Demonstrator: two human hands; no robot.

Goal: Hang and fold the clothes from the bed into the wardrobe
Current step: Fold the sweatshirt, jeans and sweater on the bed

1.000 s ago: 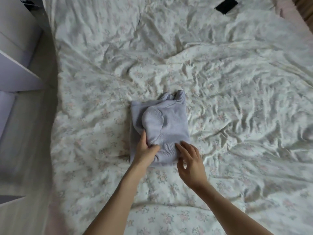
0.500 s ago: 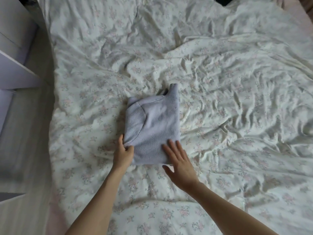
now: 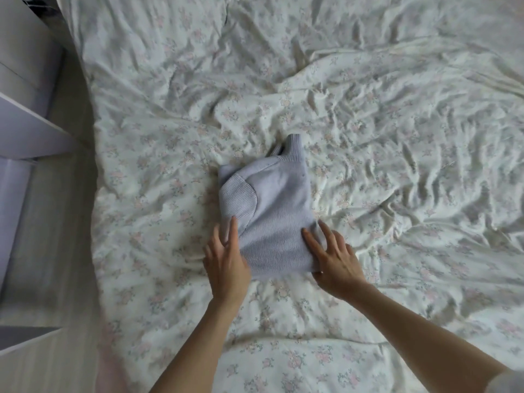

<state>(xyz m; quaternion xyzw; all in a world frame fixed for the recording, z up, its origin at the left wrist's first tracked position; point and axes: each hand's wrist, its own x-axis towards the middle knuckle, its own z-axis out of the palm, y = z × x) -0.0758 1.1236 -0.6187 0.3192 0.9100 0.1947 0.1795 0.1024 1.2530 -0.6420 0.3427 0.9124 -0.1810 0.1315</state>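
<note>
A pale lilac knitted sweater [image 3: 272,211] lies folded into a compact rectangle on the floral bed cover [image 3: 397,165], its ribbed collar pointing away from me. My left hand [image 3: 226,262] lies with straight fingers along the sweater's near left edge. My right hand [image 3: 334,259] rests with spread fingers on its near right corner. Neither hand grips the fabric.
White wardrobe panels and shelf edges [image 3: 31,131] stand at the left, across a strip of pale floor [image 3: 56,251]. The wrinkled bed cover stretches far to the right and away from me. A fold of the cover runs across the near edge [image 3: 283,364].
The left hand let go of the sleeve it pinched, and the sweater now lies flat and folded. Both hands shifted to its near edges with fingers straightened. The camera view moved slightly.
</note>
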